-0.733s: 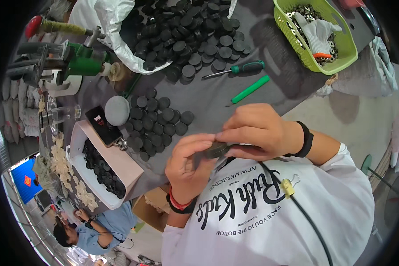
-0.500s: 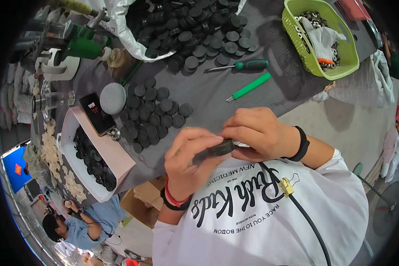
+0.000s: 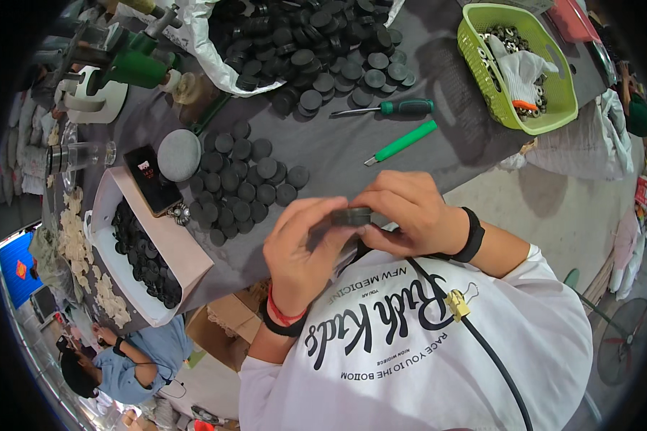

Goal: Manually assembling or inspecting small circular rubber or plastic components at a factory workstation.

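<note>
Between my two hands, in front of my shirt, is a thick round black disc (image 3: 351,217), tilted so its rim shows and slightly blurred. My left hand (image 3: 300,248) pinches its left side between thumb and fingers. My right hand (image 3: 407,214) closes on the right side, its fingertips against the disc; whether a small tool sits in those fingers is hidden. Just beyond my hands, a loose group of similar black discs (image 3: 246,192) lies on the grey-covered table (image 3: 295,140). A green cutter (image 3: 402,141) and a green-handled screwdriver (image 3: 402,107) lie farther off.
A white sack (image 3: 226,75) spills black discs at the back. At the far right stands a green basket (image 3: 569,108) with metal rings and a glove. On the left are a white bin (image 3: 101,228) of black pieces, a phone (image 3: 151,179), a round grey object (image 3: 179,155) and a green press (image 3: 133,61).
The disc has tipped and moved slightly left and up, its rim now facing me more. Both hands shifted a little with it, and my left fingers straightened somewhat.
</note>
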Tool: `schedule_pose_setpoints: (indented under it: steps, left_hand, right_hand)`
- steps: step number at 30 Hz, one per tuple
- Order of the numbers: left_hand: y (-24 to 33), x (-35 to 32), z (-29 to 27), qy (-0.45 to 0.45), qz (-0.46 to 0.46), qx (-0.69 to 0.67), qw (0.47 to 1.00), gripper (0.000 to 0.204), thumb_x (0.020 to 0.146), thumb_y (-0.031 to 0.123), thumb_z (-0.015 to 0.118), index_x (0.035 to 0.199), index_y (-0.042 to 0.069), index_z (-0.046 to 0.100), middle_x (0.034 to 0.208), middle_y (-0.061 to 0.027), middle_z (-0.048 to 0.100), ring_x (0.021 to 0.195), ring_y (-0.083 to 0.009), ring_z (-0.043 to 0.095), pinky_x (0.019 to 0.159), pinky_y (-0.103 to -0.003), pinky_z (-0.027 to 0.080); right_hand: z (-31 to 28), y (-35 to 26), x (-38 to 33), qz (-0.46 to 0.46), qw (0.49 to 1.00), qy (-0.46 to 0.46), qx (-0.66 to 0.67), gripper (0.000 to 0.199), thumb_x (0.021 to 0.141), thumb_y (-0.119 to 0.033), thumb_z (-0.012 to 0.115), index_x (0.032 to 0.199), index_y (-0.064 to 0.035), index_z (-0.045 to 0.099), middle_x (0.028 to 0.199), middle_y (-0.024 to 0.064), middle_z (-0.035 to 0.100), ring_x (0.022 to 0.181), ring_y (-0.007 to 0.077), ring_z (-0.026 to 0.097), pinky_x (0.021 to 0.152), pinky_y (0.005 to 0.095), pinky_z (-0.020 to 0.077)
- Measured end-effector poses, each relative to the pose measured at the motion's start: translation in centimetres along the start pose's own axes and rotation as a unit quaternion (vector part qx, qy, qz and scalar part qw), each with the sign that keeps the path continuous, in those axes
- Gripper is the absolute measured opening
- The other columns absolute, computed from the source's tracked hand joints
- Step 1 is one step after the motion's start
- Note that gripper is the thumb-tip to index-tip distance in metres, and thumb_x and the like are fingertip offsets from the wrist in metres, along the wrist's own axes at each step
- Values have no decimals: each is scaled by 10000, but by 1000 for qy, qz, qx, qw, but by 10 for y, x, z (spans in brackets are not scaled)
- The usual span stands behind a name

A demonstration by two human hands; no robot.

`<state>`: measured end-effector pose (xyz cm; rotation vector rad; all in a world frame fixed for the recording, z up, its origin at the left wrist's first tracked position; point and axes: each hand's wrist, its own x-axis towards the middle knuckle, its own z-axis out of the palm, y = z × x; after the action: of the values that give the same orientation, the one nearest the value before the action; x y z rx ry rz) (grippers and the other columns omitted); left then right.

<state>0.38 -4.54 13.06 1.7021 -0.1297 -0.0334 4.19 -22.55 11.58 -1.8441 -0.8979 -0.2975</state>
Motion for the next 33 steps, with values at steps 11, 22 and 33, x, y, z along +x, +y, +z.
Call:
schedule_pose_setpoints:
  steps: [11, 22, 33]
  left_hand:
    - [10, 6, 17, 100, -66, -9, 993, 365, 717, -25, 716, 1038, -58, 544, 919, -108, 639, 847, -143, 629, 779, -250, 500]
    - [17, 2, 0, 88, -49, -33, 994, 395, 652, -9, 720, 1013, -56, 567, 941, -113, 630, 845, -157, 629, 793, -281, 504]
    - [16, 2, 0, 77, -41, -19, 996, 398, 643, -16, 724, 1009, -57, 573, 946, -113, 620, 844, -159, 628, 789, -277, 504]
  right_hand:
    - [4, 3, 5, -2, 979, 30, -201, 335, 509, -143, 739, 776, -74, 549, 628, 32, 439, 536, 188, 497, 447, 304, 387]
    - [-11, 18, -8, 204, 956, -147, -153, 331, 779, -95, 593, 1096, -42, 517, 851, 123, 604, 731, 310, 599, 581, 396, 467]
    - [-11, 11, -6, 188, 967, -120, -125, 317, 763, -84, 618, 1068, -53, 535, 823, 107, 579, 693, 293, 595, 557, 376, 468]
